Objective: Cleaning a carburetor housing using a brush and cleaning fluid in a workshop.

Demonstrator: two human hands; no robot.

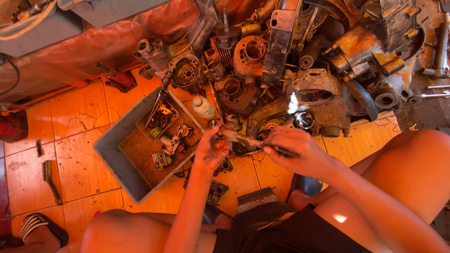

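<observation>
A slim metal rod-like part (239, 137) lies nearly level between both hands, its long axis running left to right above the tiled floor (79, 117). The left hand (212, 151) clasps its left end; the right hand (293, 149) pinches the other, beside a dark-handled tool (286, 152).

Wire brush (50, 180) lies near a sandal (43, 228).

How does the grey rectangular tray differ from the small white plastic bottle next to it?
The grey rectangular tray is wide, open on top and holds small metal parts; the small white plastic bottle is narrow and capped. The tray sits flat on the orange tiled floor; the bottle lies tilted against the engine parts. Both are beside the left hand.
</observation>
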